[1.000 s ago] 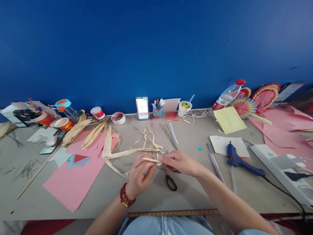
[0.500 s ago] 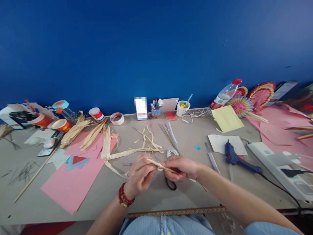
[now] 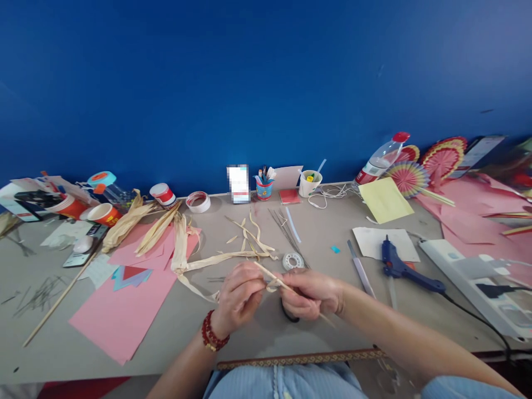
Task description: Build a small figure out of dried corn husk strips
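Note:
My right hand (image 3: 310,291) is closed around a thin pale stick (image 3: 266,270), which slants from upper left to lower right through the fingers. A strip of dried corn husk (image 3: 272,286) crosses the stick between my hands. My left hand (image 3: 241,293), with a red bead bracelet on its wrist, pinches the strip's end; its fingertips are partly hidden. Just beyond my right hand lies a white tape roll (image 3: 293,260), and a black loop (image 3: 290,315) shows partly under that hand. Corn husk strips (image 3: 224,258) lie in front of my left hand.
Pink paper (image 3: 120,316) and husk bundles (image 3: 127,224) lie to the left. A blue glue gun (image 3: 405,271), a craft knife (image 3: 361,270) and a white power strip (image 3: 469,288) are to the right. Along the blue wall stand a lit phone (image 3: 239,184), cups and a bottle (image 3: 380,160).
The stick has turned steeper, its lower end now showing below my right hand. My right hand has shifted slightly down and covers more of the black loop. My left hand stays nearly in place.

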Demonstrator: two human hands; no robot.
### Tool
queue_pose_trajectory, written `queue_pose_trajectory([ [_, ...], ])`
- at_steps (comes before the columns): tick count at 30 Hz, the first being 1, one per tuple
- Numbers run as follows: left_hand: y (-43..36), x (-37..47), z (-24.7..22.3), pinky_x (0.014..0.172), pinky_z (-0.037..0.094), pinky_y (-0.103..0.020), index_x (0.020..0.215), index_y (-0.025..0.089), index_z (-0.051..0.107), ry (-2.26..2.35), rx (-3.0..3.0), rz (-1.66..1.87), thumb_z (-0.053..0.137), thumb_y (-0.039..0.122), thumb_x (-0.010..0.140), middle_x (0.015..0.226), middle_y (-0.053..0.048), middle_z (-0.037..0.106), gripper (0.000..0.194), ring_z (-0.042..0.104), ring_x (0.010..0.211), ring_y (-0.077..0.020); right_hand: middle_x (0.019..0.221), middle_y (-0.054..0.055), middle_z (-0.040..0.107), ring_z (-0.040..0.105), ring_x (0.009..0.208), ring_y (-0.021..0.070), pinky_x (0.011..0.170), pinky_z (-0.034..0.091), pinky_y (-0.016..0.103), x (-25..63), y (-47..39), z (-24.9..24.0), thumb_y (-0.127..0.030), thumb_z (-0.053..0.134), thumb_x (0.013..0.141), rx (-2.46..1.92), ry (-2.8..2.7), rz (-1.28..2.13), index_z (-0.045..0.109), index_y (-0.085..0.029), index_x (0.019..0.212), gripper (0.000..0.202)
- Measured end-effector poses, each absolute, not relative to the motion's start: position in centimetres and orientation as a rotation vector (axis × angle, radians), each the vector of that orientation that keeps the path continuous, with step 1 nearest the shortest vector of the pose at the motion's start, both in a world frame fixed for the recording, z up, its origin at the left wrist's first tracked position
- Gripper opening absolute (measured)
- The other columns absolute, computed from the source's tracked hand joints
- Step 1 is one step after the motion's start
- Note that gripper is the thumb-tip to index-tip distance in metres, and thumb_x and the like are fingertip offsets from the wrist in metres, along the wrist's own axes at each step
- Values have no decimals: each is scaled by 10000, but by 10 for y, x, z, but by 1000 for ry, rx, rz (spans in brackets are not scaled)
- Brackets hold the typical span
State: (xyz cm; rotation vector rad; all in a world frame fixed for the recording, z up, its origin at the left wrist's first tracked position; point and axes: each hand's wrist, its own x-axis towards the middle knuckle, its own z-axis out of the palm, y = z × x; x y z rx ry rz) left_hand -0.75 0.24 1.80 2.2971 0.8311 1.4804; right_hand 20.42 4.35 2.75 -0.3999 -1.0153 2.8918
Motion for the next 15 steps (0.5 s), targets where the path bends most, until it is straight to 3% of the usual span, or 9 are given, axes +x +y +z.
queue_pose_trajectory([
  [4,3,-8,17,826,545,-417,970,193,610,848,2250,1525,524,62,872,865,-67,667,185,627,858,-198,342,-70,344,180,256,29,259,148,168,207,40,34,-660,384,932,-395,-947,2744,402,-177,436,693],
  [7,3,-8,15,841,548,-429,965,198,608,846,2171,1556,530,66,868,860,-65,666,181,631,871,-205,378,-87,308,157,299,33,297,116,175,207,36,42,-735,291,913,-688,-1077,2441,449,-175,512,706],
  [11,2,-7,13,820,553,-415,970,208,616,910,2126,1563,532,86,877,844,-59,669,175,641,853,-205,511,-60,380,262,417,57,379,191,193,202,27,50,-760,352,877,-973,-1540,1981,514,-160,633,668],
  [15,2,-7,12,772,550,-378,973,203,620,924,2109,1576,551,69,867,872,-65,685,184,645,834,-193,593,-33,433,367,535,88,506,294,221,194,20,57,-670,399,927,-979,-1876,1606,482,-170,633,586],
])
